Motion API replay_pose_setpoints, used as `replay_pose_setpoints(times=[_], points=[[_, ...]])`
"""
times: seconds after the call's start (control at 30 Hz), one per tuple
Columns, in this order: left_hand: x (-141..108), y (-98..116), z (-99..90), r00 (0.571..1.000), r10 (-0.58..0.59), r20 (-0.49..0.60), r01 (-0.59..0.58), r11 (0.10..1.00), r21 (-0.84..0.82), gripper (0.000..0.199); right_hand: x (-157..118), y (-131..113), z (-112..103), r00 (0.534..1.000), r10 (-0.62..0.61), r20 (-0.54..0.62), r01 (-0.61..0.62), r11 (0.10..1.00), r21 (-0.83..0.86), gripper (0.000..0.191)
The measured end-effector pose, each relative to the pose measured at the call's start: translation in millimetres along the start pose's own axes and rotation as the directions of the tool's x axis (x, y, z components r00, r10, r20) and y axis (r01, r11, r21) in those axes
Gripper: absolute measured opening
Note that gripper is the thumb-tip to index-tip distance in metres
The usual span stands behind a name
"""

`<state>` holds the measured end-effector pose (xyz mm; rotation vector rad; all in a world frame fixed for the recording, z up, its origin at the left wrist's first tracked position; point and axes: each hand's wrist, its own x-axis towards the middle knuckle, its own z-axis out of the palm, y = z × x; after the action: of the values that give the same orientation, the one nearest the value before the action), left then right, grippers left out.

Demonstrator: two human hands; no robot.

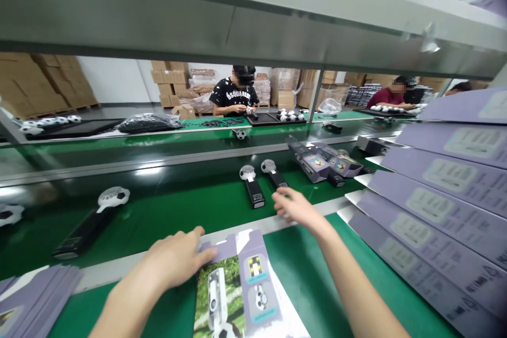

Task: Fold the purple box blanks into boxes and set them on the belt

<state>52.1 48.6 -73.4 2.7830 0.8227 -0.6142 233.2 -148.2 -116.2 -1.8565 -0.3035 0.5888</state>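
1. Resting at the top L corner of a flat purple-and-green printed cardboard carton (253, 296), the person's L hand (174, 259) has its thumb on the flap; can't tell if the fingers pinch it.
2. Carton lies face up on the near green surface (312, 280), btwn the forearms, pics of a white device & soccer ball on it.
3. R hand (297, 208) is loosely curved, fingers apart, at the near end of a black-handled device w/ round white head (270, 167); contact unclear.
4. Just L of that: a matching black-and-white device (252, 190) on the dark green belt (170, 206). Another, w/ soccer-ball-patterned head (113, 197), lies farther L.
5. Purple printed box group (317, 166) sits on the belt, R of the devices.
6. Tall stack of flat purple cartons (443, 190) at far R; smaller purple carton pile (43, 296) at lower L.
7. Across the belt: co-worker in black printed T-shirt (233, 96), hands on a small item.
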Motion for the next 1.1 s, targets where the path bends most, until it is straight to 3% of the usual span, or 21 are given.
replay_pose_setpoints(times=[0.1, 0.2, 0.27, 0.33, 0.5, 0.6, 0.7, 0.8, 0.9, 0.97, 1.03, 1.1], points=[[4.7, 14.6, 7.5, 0.996, 0.014, 0.091, -0.012, 1.000, -0.023, 0.047, -12.3, -8.8, 22.6, 0.999, -0.026, 0.036, 0.037, 0.928, -0.370, 0.023], [5.3, 19.0, 11.0, 0.992, 0.030, 0.119, -0.024, 0.998, -0.052, 0.048, -4.9, -10.6, 38.8, 0.990, -0.141, -0.008, 0.114, 0.834, -0.539, 0.035], [6.5, 16.9, 13.1, 0.993, 0.033, 0.112, -0.026, 0.998, -0.064, 0.048, 10.9, -5.6, 45.1, 0.974, -0.222, -0.041, 0.157, 0.797, -0.583, 0.054], [9.1, 14.1, 15.7, 0.995, 0.031, 0.099, -0.023, 0.997, -0.079, 0.055, 29.2, -0.1, 50.5, 0.964, -0.263, -0.042, 0.185, 0.775, -0.605, 0.061], [13.8, 15.2, 20.0, 0.995, 0.021, 0.097, -0.008, 0.991, -0.133, 0.057, 51.9, -10.3, 79.5, 0.938, -0.346, 0.005, 0.278, 0.746, -0.605, 0.042], [12.7, 16.9, 19.8, 0.997, 0.017, 0.070, -0.007, 0.990, -0.143, 0.049, 47.8, -28.8, 110.5, 0.915, -0.391, 0.104, 0.372, 0.712, -0.595, 0.039], [12.8, 11.3, 18.2, 0.999, 0.038, 0.019, -0.034, 0.985, -0.168, 0.043, 38.2, -42.9, 127.7, 0.916, -0.345, 0.207, 0.396, 0.687, -0.609, 0.039], [15.9, 0.0, 14.1, 0.993, 0.095, -0.063, -0.109, 0.951, -0.289, 0.041, 23.1, -43.8, 109.7, 0.936, -0.300, 0.182, 0.345, 0.690, -0.637, 0.039], [19.0, -7.0, 9.1, 0.983, 0.113, -0.148, -0.169, 0.873, -0.457, 0.047, 2.6, -28.7, 68.2, 0.973, -0.200, 0.111, 0.222, 0.714, -0.664, 0.039], [18.8, -6.4, 5.2, 0.976, 0.107, -0.188, -0.197, 0.798, -0.570, 0.052, -11.1, -15.7, 44.5, 0.981, -0.125, 0.151, 0.193, 0.739, -0.645, 0.044], [14.8, -3.2, -0.7, 0.964, 0.093, -0.250, -0.242, 0.696, -0.676, 0.055, -22.9, -7.7, 32.6, 0.966, -0.111, 0.233, 0.224, 0.807, -0.547, 0.044], [5.6, 0.0, -9.7, 0.933, 0.038, -0.358, -0.315, 0.570, -0.759, 0.059, -32.9, -10.4, 32.3, 0.944, -0.176, 0.278, 0.267, 0.904, -0.335, 0.036]])
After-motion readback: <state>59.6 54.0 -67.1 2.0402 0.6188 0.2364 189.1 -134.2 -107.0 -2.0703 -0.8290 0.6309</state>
